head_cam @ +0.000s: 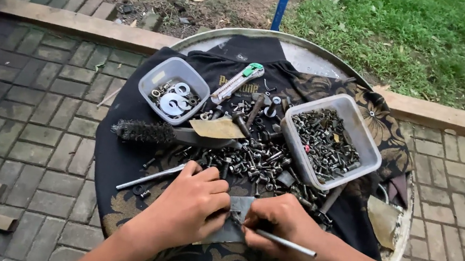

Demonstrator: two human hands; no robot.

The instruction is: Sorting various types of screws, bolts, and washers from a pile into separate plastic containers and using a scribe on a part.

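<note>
— What have you got in your hands there?

— My right hand (pixel 277 220) has its fingers closed round a thin silver metal rod (pixel 285 242), which sticks out to the right past my knuckles. My left hand (pixel 192 204) is curled, fingers pinched narrow on something small where the two hands meet; I cannot tell what it is, it is hidden between them. Both hands rest over a flat grey metal sheet (pixel 241 204) at the near edge of the round metal desk (pixel 311 56).

— And what lies around them?

— The desk is covered with a black cloth with a gold flower pattern (pixel 118 158). Just beyond my fingers is a loose heap of dark screws and bolts (pixel 252 159). To the right of the heap stands a clear rectangular plastic tub full of small dark screws (pixel 330 141). At the far left is a smaller clear plastic tub holding silver washers (pixel 174 90). Between the tubs lies a utility knife with a green end (pixel 238 81). A black wire brush (pixel 147 132) lies left of the heap, with a scrap of tan sandpaper (pixel 218 128) just beside its handle. A long silver metal bar (pixel 151 176) lies near my left hand.

— And under the desk?

— Grey paving bricks (pixel 31 102), grass (pixel 430 30) beyond.
</note>
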